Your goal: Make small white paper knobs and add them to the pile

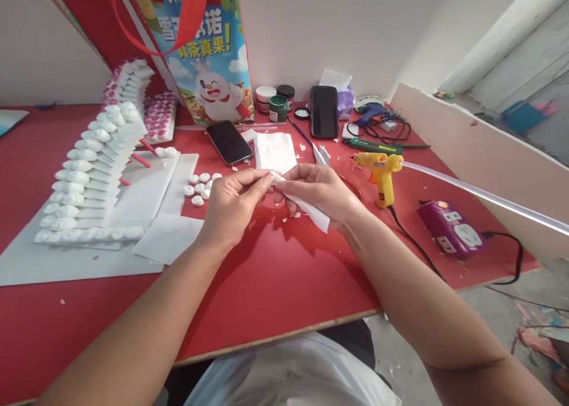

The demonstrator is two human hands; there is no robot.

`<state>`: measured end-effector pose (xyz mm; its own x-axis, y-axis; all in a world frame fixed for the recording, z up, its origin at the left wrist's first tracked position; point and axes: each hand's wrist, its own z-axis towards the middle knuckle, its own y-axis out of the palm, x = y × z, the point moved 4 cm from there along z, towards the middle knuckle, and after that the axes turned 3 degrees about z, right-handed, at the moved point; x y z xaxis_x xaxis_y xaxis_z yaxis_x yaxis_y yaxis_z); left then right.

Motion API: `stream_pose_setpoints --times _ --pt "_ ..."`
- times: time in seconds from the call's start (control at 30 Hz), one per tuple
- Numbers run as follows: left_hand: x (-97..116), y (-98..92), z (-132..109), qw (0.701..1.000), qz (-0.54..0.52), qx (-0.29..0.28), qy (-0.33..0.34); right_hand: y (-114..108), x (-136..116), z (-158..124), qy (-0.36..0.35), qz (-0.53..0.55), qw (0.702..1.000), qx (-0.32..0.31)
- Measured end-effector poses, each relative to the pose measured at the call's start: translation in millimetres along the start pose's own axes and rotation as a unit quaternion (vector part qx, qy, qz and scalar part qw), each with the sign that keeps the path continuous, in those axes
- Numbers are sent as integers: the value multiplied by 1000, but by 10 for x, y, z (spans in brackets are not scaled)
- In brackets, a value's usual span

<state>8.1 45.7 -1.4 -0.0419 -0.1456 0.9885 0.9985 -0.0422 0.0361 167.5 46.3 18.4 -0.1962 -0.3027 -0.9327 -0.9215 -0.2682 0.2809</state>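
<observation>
Both hands meet over the middle of the red table. A white paper strip point(315, 212) runs between them, one end bunched at the fingertips and the loose end trailing below my right palm. My left hand point(237, 201) pinches the bunched end between thumb and fingers. Closed around the strip, my right hand point(317, 189) holds it near the same end. Just left of my left hand lie several small white paper rosettes point(198, 188). Behind the hands sits a stack of white paper sheets point(275, 150), with scissors point(319, 156) to its right.
At left, a curved white stepped model point(95, 175) edged with rosettes rests on white board. A phone point(229, 142), paint jars point(278, 108) and a printed bag point(208, 56) stand behind. On the right are a yellow glue gun point(381, 172) and a purple power strip point(451, 228) with cords.
</observation>
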Motion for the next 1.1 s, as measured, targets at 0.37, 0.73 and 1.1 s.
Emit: stream_pose_setpoints --times 0.37,0.73,1.1 --pt "236 81 -126 950 226 68 204 133 56 -65 -173 -84 972 133" --pt "301 150 -219 854 340 63 388 97 -3 -136 -225 -94 964 109" --pt "256 48 -99 943 212 -23 256 100 -34 -141 -218 -149 963 46"
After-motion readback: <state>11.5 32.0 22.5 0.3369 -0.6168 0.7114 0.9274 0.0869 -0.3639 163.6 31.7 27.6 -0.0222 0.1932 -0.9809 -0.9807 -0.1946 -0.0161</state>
